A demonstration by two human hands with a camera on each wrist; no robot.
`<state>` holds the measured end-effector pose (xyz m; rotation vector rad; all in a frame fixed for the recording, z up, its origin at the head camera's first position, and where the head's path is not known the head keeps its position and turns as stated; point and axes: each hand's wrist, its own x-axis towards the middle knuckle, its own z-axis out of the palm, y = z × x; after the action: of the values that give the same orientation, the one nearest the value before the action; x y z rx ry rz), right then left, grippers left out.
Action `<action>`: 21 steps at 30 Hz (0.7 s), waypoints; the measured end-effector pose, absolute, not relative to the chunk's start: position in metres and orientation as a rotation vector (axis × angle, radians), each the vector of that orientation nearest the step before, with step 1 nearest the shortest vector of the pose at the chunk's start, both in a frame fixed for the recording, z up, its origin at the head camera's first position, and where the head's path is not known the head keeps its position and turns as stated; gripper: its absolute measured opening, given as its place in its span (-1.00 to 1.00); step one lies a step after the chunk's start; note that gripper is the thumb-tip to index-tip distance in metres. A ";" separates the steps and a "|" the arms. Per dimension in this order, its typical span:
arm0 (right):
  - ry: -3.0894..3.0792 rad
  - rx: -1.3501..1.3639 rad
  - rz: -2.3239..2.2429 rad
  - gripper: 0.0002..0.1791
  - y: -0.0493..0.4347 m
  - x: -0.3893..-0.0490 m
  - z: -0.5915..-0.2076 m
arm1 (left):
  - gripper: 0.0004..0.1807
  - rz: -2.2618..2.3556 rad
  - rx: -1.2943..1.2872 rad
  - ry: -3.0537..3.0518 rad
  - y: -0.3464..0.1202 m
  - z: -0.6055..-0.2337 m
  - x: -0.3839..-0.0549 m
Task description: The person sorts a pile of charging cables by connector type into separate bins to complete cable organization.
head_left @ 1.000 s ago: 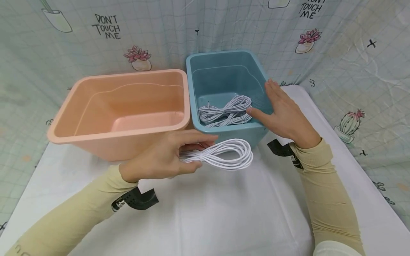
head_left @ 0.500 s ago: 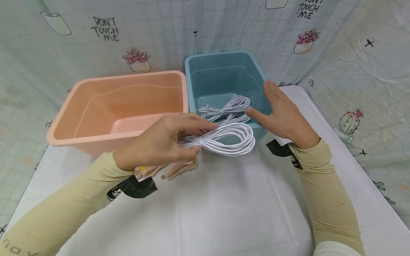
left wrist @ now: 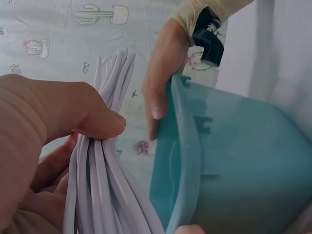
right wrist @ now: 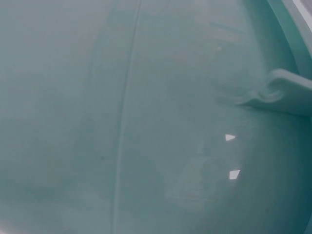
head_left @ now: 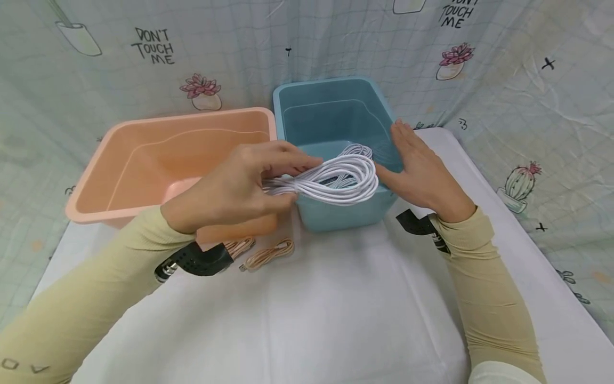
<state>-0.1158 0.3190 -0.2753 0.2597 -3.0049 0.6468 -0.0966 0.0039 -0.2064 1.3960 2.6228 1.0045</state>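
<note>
My left hand (head_left: pixel 235 184) pinches a coiled white cable (head_left: pixel 342 181) between thumb and fingers, above the near rim of the blue bin (head_left: pixel 342 216). In the left wrist view the thumb presses across the strands of the white cable (left wrist: pixel 105 180). More white cable (head_left: pixel 360 150) lies inside the bin, mostly hidden behind the held coil. My right hand (head_left: pixel 424 170) rests on the bin's right rim with its fingers straight. The right wrist view is filled by the blue-green bin wall (right wrist: pixel 161 122), and no hand shows there.
A peach bin (head_left: pixel 107 176) stands left of the blue one, partly behind my left forearm. Two beige cable bundles, one of them a tied beige cable (head_left: pixel 267 254), lie on the white tablecloth (head_left: pixel 326 309) in front. A printed curtain (head_left: pixel 230 53) hangs behind.
My left hand has risen with the white cable coil, from in front of the blue bin to over its near rim. The beige cables have come into sight. My right hand has stayed on the rim.
</note>
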 end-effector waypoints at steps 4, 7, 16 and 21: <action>-3.003 0.263 0.648 0.06 0.320 -0.116 -0.276 | -0.48 0.985 1.403 2.668 0.006 -0.200 -0.105; -3.000 0.257 0.647 0.09 0.320 -0.117 -0.276 | -0.47 0.968 1.391 2.704 0.009 -0.196 -0.110; -3.007 0.234 0.676 0.16 0.320 -0.116 -0.278 | -0.45 0.953 1.258 2.751 0.018 -0.189 -0.122; -3.022 0.215 0.682 0.16 0.320 -0.115 -0.277 | -0.46 1.005 1.248 2.713 0.025 -0.189 -0.131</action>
<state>-0.1153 0.3196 -0.2774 0.2148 -3.0219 0.6818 -0.1307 0.0245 -0.1888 1.2478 2.7132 1.0052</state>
